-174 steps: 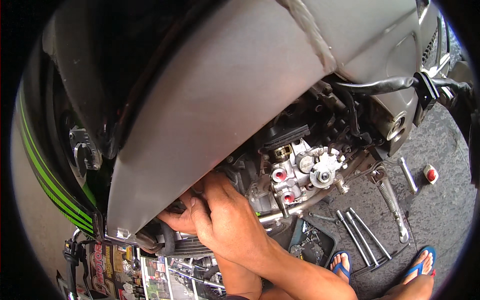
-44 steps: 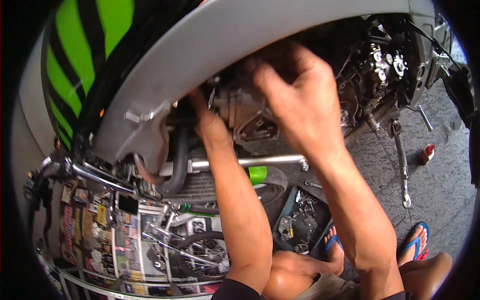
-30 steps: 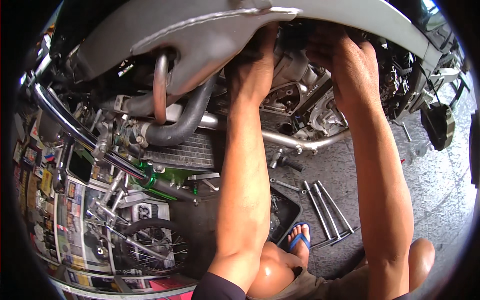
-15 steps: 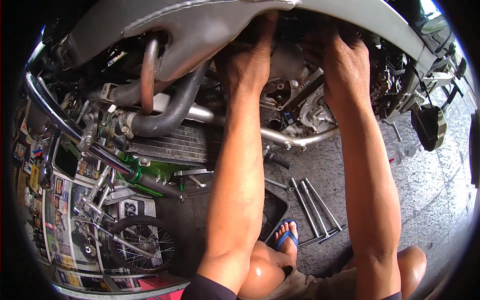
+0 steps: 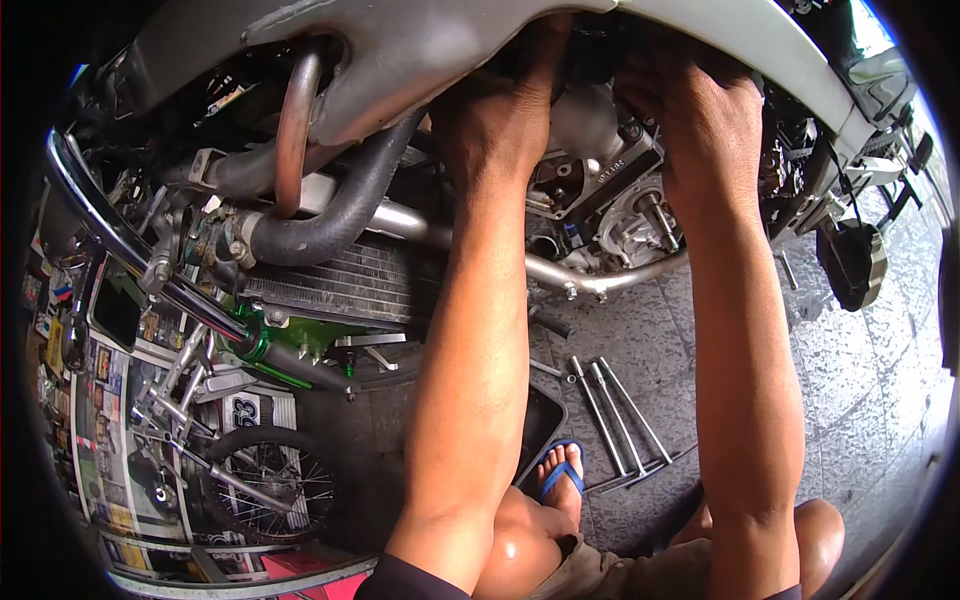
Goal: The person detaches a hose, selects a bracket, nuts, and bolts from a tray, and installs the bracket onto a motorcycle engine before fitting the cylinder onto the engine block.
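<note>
Both my arms reach up under the grey frame [image 5: 400,60] of a motorcycle. My left hand [image 5: 500,120] is behind the curved black hose, its thumb side pointing up into shadow; the other fingers are hidden. My right hand [image 5: 712,125] is farther right, above the opened engine [image 5: 640,225], with fingers bent inward in the dark gap under the frame. What they close on cannot be made out. Between the hands a rounded grey part [image 5: 585,122] shows, blurred. Below it, bare metal castings and a shaft are exposed.
A black hose [image 5: 340,225] and radiator [image 5: 340,285] are left of my left forearm. A chrome fork tube [image 5: 105,230] crosses the left side. T-handle wrenches [image 5: 622,425] lie on the tiled floor beside a black tray [image 5: 545,415]. A spoked wheel [image 5: 270,485] stands lower left.
My right hand has shifted slightly to the right, and more of the engine's shaft shows beside it. Both hands stay under the frame. The whole view has moved a little.
</note>
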A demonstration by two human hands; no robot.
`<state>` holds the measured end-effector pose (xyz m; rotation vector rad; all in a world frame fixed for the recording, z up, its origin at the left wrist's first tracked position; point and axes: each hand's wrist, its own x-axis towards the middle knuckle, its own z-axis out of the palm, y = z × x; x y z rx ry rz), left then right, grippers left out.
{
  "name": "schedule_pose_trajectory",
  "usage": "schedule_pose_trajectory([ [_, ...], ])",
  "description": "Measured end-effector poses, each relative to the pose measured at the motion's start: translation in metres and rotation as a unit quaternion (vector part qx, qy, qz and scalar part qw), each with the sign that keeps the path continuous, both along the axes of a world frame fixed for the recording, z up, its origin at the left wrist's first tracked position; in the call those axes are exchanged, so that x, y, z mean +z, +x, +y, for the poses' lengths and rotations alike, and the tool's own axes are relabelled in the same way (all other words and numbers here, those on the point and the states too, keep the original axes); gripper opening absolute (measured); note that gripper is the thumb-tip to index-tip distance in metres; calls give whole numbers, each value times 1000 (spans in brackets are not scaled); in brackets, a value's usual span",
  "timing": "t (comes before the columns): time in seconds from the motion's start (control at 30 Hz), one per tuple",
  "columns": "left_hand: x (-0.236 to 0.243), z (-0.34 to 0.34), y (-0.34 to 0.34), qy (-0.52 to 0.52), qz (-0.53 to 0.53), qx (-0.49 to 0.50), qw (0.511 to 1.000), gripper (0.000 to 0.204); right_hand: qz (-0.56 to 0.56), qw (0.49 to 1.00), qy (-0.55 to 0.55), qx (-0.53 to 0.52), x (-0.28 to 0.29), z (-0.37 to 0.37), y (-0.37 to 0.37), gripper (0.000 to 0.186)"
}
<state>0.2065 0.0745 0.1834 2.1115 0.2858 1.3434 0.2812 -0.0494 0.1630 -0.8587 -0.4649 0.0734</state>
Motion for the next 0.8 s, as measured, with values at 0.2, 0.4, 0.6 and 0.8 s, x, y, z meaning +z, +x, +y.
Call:
schedule_pose_trajectory([
  [0.2,1,0,-1,3,3,9,1000,69,16,1000,-12,-14,3,0,3,30],
  [0.4,2,0,-1,3,6,17,1000,68,6,1000,-24,-7,3,-3,9,31],
  [0.6,2,-2,-1,0,7,17,1000,67,0,999,-32,-6,3,-2,16,32],
  [0.8,3,-3,-2,-3,10,20,1000,67,-2,998,-60,-16,4,-3,15,32],
])
